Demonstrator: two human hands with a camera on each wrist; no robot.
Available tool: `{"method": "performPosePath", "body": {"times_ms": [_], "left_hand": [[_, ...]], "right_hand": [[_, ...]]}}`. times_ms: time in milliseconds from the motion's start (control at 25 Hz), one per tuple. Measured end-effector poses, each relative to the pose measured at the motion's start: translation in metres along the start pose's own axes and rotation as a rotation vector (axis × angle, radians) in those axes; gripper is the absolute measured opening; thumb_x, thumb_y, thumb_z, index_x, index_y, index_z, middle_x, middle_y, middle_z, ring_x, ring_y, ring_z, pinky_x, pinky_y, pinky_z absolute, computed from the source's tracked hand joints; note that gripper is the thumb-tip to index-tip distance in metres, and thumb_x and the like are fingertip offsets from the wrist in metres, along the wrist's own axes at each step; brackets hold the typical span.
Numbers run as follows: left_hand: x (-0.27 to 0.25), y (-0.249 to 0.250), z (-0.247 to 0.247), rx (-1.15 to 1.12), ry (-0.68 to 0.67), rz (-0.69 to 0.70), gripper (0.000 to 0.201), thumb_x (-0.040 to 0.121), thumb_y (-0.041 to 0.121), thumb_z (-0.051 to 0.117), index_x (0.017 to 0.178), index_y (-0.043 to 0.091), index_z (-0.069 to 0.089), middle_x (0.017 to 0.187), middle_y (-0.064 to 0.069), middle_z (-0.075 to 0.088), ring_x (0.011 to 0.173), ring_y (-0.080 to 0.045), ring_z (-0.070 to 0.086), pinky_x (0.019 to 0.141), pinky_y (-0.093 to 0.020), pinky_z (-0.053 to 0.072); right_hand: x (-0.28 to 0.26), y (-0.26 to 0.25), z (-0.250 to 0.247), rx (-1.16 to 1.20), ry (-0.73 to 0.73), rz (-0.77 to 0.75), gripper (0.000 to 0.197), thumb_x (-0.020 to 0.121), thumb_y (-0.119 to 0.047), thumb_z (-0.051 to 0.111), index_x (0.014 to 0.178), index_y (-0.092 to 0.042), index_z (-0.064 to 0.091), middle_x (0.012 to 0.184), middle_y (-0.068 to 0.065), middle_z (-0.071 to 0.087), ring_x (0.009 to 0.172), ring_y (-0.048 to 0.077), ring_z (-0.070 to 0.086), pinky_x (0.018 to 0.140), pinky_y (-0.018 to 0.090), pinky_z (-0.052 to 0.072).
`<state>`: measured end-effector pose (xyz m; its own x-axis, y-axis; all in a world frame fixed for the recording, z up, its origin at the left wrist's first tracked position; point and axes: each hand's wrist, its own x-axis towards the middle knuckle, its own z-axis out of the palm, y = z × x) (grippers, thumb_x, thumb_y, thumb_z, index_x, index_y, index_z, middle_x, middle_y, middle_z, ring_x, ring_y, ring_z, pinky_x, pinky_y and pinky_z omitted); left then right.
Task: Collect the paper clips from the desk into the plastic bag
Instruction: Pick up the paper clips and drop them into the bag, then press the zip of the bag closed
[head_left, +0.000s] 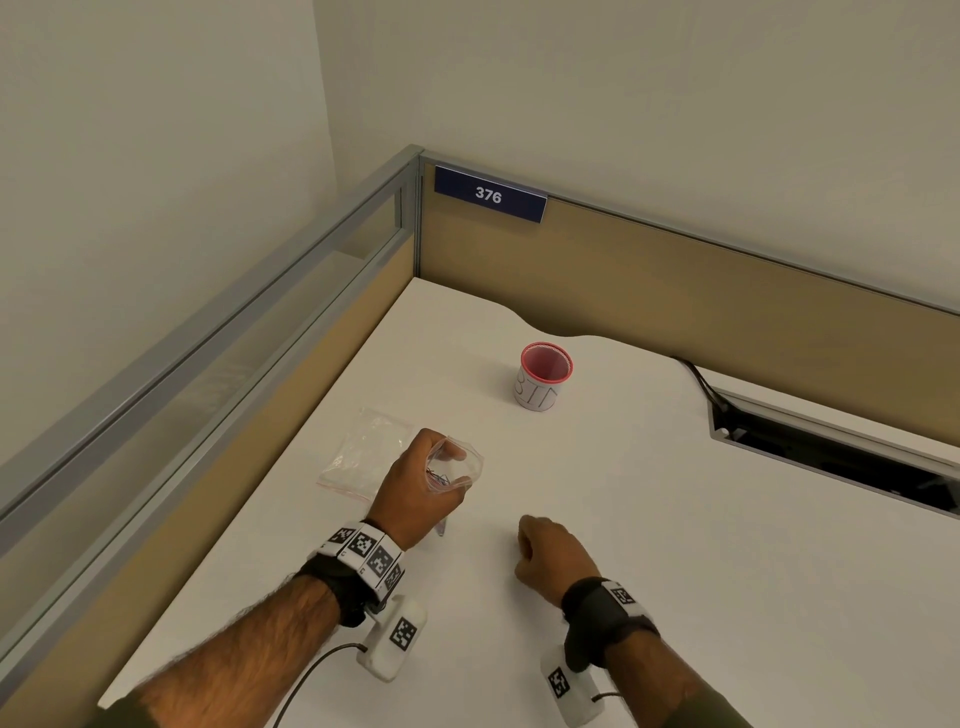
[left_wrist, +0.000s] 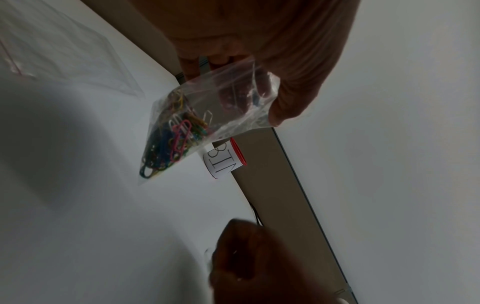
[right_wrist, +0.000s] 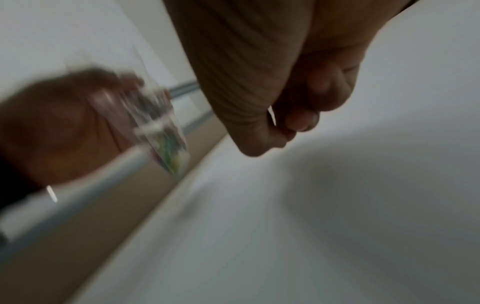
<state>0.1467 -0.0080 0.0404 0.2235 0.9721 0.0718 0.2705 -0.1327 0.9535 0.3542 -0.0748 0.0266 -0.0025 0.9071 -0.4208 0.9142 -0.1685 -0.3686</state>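
Note:
My left hand (head_left: 423, 486) grips a small clear plastic bag (head_left: 464, 466) by its open top, just above the white desk (head_left: 675, 545). In the left wrist view the bag (left_wrist: 215, 107) hangs tilted, and several coloured paper clips (left_wrist: 171, 144) lie bunched in its lower corner. My right hand (head_left: 550, 556) is to the right of the bag and nearer to me, low over the desk, fingers curled. The blurred right wrist view shows a thin pale sliver, apparently a paper clip (right_wrist: 271, 116), pinched between thumb and fingers. No loose clips show on the desk.
A second clear bag (head_left: 366, 452) lies flat on the desk, left of my left hand. A white cup with a red rim (head_left: 544, 379), marked BIN, stands further back. A cable slot (head_left: 831, 457) opens at the right. Tan partitions (head_left: 675, 280) close off the back and left.

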Motion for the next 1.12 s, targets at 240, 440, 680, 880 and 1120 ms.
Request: {"method": "performPosePath", "body": {"times_ms": [240,440,680,880,1120], "left_hand": [[0.0,-0.002,-0.001,0.02,-0.002,-0.031,0.036,0.078,0.014,0.077,0.105,0.023,0.054,0.113,0.008,0.066,0.117,-0.01,0.06,0.094,-0.032,0.055],[0.0,0.008,0.003,0.046,-0.012,0.012,0.04,0.079,0.016,0.077,0.108,0.025,0.051,0.108,0.008,0.064,0.109,-0.011,0.062,0.088,-0.03,0.054],[0.0,0.009,0.002,0.022,-0.018,0.026,0.042,0.077,0.025,0.078,0.109,0.025,0.051,0.11,0.005,0.064,0.11,-0.013,0.062,0.09,-0.03,0.052],[-0.003,0.024,0.008,-0.015,-0.038,0.079,0.043,0.078,0.017,0.082,0.108,0.027,0.052,0.111,0.012,0.065,0.112,-0.009,0.061,0.091,-0.026,0.052],[-0.008,0.036,0.015,-0.011,-0.071,0.074,0.048,0.072,0.022,0.077,0.112,0.027,0.05,0.113,0.006,0.064,0.112,-0.011,0.062,0.094,-0.036,0.056]], "right_hand": [[-0.021,-0.058,-0.07,0.317,0.432,-0.267,0.017,0.078,-0.007,0.058,0.082,-0.021,0.049,0.08,-0.003,0.055,0.064,0.011,0.044,0.062,0.026,0.046],[-0.019,-0.1,-0.086,0.286,0.368,-0.392,0.01,0.083,-0.012,0.06,0.087,-0.02,0.054,0.083,-0.003,0.056,0.067,0.01,0.046,0.065,0.025,0.047],[-0.023,-0.087,-0.081,0.102,0.282,-0.388,0.019,0.087,-0.025,0.058,0.105,-0.031,0.061,0.072,-0.015,0.051,0.065,0.006,0.049,0.066,0.024,0.048],[-0.033,-0.076,-0.079,-0.002,0.25,-0.366,0.027,0.093,-0.029,0.051,0.117,-0.036,0.061,0.088,-0.007,0.071,0.072,0.01,0.057,0.073,0.03,0.054],[-0.039,-0.07,-0.087,0.139,0.276,-0.365,0.018,0.093,-0.025,0.053,0.103,-0.029,0.068,0.087,-0.007,0.07,0.075,0.012,0.064,0.076,0.033,0.057]]}}
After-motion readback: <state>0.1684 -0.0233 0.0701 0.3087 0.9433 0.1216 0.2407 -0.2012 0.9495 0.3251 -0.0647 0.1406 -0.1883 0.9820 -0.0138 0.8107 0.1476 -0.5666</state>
